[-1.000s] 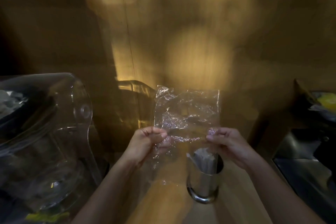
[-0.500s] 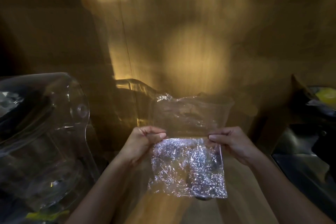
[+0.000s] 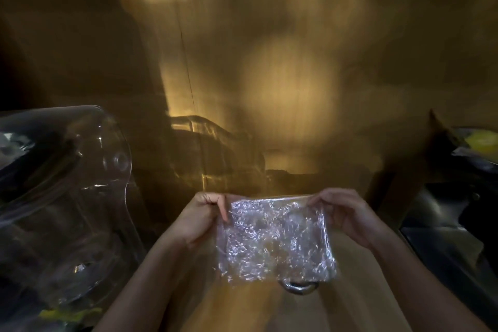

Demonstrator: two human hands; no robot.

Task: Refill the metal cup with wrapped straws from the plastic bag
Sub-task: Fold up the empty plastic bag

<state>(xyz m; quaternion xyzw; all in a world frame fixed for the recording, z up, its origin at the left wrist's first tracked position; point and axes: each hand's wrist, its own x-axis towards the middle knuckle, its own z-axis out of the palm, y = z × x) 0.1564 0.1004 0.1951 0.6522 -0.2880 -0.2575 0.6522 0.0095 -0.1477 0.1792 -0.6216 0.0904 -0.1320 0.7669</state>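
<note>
Two bare forearms, hands (image 3: 200, 219) ungloved, no sleeves visible

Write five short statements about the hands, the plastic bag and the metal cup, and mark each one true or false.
1. Both hands hold the plastic bag. True: the left hand and the right hand pinch its upper corners.
2. The bag lies flat on the counter. False: it hangs in the air from the fingers.
3. The metal cup is mostly hidden behind the bag. True: only its base shows below.
4. The bag is opaque black. False: it is clear, crinkled and shiny.
5. The right hand grips the cup. False: it holds only the bag.
</note>
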